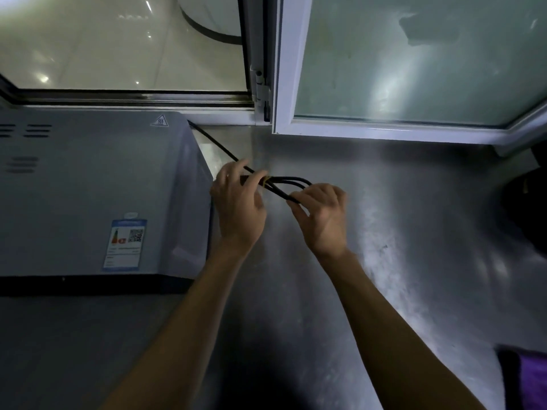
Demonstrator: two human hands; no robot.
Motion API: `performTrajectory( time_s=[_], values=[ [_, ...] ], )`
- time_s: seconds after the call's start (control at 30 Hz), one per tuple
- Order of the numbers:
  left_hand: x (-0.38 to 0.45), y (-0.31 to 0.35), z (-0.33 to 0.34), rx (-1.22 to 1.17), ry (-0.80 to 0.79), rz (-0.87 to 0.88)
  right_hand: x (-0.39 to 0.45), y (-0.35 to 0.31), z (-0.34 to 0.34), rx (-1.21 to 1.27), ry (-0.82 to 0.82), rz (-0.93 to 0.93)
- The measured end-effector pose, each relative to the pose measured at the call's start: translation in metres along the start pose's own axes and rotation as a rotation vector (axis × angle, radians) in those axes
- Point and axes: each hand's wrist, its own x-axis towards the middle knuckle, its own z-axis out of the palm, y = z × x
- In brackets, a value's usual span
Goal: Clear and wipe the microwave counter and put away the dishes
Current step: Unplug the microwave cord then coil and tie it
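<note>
- Your left hand [236,208] pinches the bundled black power cord [284,187] at its left end, just beside the yellow tie [265,181] that wraps the loops.
- Your right hand [321,217] pinches the same bundle at its right end, thumb and fingertips closed on the cord strands.
- The cord bundle hangs between your two hands, above the surface [370,261]; you can't tell from this view whether it touches the metal.
- One strand of the cord runs up and left from the bundle to the back right corner of the microwave [97,187].
- The microwave sits on the left, its top facing the camera: vent slots at far left, a hot-surface warning sticker [160,121] near the back edge, an energy label [125,245] near the front right.
- The surface is brushed steel, streaked with glare on the right side.
- The window [414,60] behind has its frosted sash swung open inward over the back of the surface.
- A purple cloth [532,383] shows at the lower right edge, partly cut off by the frame.
- A dark object at the far right edge is too dim to identify.
</note>
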Motion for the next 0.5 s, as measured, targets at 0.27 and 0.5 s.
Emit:
performTrajectory(
  time_s=[0.27,0.5],
  values=[
    [-0.005,-0.006,0.017,-0.46,-0.019,-0.383,-0.002,-0.006,0.032,0.017,-0.035,0.049],
    [0.008,-0.022,0.036,-0.339,-0.112,-0.295,-0.003,-0.01,0.061,-0.015,-0.084,-0.01]
  ],
)
